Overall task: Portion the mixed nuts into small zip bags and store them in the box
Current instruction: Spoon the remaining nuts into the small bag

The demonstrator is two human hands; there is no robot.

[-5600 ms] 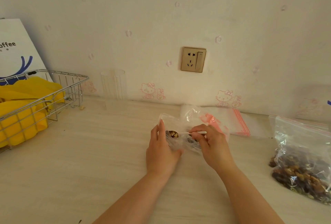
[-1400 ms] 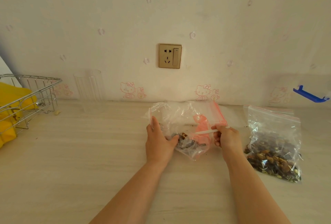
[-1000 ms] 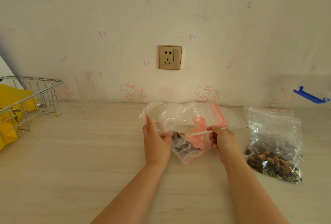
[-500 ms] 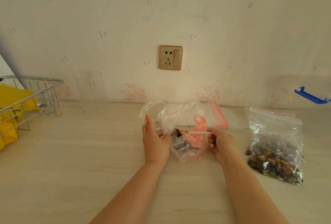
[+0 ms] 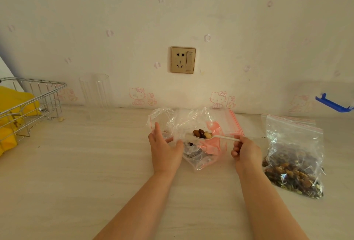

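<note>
Head view: our left hand (image 5: 164,150) grips the zip bag (image 5: 193,124) mouth, right hand (image 5: 245,150) pinches a loaded spoon (image 5: 210,136); tilting would likely spill nuts (image 5: 202,133).

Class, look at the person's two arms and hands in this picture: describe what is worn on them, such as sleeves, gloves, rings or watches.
Both forearms are bare from the bottom edge of the frame up to the wrists; no sleeve shows. The left hand and the right hand wear no gloves. No ring, watch or bracelet is visible on either one, and no markings.
</note>
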